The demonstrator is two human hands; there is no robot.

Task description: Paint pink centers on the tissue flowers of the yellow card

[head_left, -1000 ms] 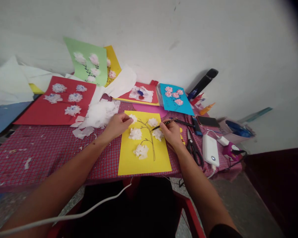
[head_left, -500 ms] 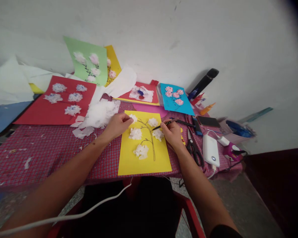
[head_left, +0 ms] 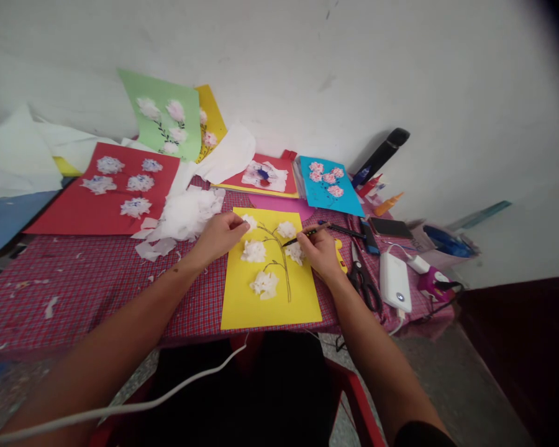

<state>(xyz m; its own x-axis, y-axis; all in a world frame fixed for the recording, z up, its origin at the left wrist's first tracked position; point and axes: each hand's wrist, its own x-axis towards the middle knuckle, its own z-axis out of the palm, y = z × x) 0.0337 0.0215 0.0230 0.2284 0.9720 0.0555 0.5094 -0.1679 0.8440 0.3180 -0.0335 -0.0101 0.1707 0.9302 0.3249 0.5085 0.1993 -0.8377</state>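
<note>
A sheet of yellow paper (head_left: 246, 313) lies on the table in front of me, with several white crumpled tissue-paper flowers (head_left: 264, 284) on it. Thin grey lines form a stem with branches and small leaves (head_left: 286, 279) between the flowers. My right hand (head_left: 322, 251) grips a dark pencil (head_left: 292, 242), its tip on or just above the stem near the right-hand flowers. At the sheet's upper left edge, my left hand (head_left: 221, 236) has its fingers drawn together beside the top left flower (head_left: 249, 221); whether they pinch anything is unclear.
Scissors (head_left: 364, 285), a white power bank (head_left: 395, 282), a utility knife (head_left: 369, 237) and a phone (head_left: 391, 228) lie to the right. White tissue (head_left: 186, 214) is heaped on the left. Flower pictures on red (head_left: 74, 214), green (head_left: 168, 87) and blue paper (head_left: 312, 195) stand or lie behind.
The pencil and my right hand have shifted very slightly left, the tip staying by the stem. My left hand has stayed in place.
</note>
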